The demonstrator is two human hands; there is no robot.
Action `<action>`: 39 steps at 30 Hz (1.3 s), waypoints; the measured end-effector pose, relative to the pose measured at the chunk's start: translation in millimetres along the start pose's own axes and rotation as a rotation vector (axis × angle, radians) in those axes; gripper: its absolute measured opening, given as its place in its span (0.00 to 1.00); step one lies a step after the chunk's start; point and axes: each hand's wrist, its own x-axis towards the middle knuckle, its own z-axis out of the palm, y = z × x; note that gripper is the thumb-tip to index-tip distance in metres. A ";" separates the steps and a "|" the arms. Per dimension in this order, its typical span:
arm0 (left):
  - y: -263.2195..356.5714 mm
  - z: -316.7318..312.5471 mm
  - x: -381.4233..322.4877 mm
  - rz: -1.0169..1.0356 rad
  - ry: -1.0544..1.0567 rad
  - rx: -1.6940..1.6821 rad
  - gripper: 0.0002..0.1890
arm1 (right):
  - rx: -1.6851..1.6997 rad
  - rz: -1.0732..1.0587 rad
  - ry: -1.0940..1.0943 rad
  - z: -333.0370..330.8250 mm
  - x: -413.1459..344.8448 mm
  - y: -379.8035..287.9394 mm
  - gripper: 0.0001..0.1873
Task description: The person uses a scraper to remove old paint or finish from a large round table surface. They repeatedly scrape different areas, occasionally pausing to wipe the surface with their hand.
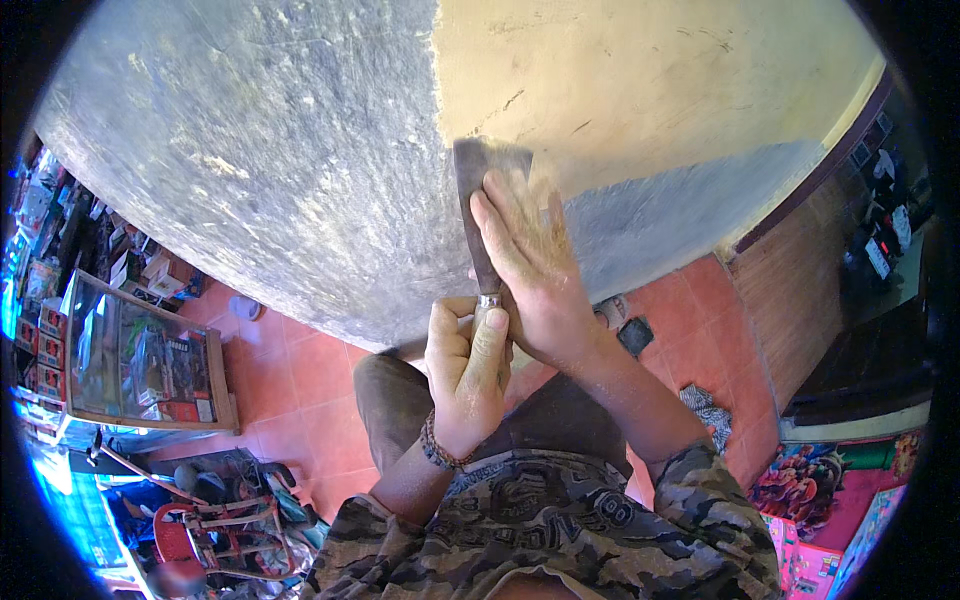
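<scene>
My left hand [469,367], with a beaded bracelet at the wrist, grips the handle of a metal scraper [480,225]. The scraper's wide blade points up and its edge meets the wall [315,172]. My right hand [536,262] lies with fingers extended against the blade's right side; it is dusty and partly blurred. The blade's edge is at the border between the rough grey, scraped-looking surface on the left and a layer of cream paint [637,90] on the right. A smaller grey patch [660,210] shows below the cream area.
A glass display cabinet [142,352] stands on the left, above a red chair [176,532] and piled items. Red floor tiles [300,375] lie below the wall. At right are a crumpled cloth [706,412], a small dark object [635,335] and a wood-toned surface [795,285].
</scene>
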 end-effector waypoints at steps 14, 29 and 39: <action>-4.3 9.0 -0.5 -0.013 0.048 -0.026 0.14 | -0.111 -0.038 -0.015 -7.8 1.0 2.4 0.37; -1.1 12.8 6.5 0.001 0.043 0.050 0.08 | -0.071 -0.041 -0.035 -13.1 7.3 2.8 0.37; 8.4 23.5 6.0 0.119 0.050 -0.063 0.07 | -0.178 -0.015 -0.133 -26.6 19.1 -0.8 0.35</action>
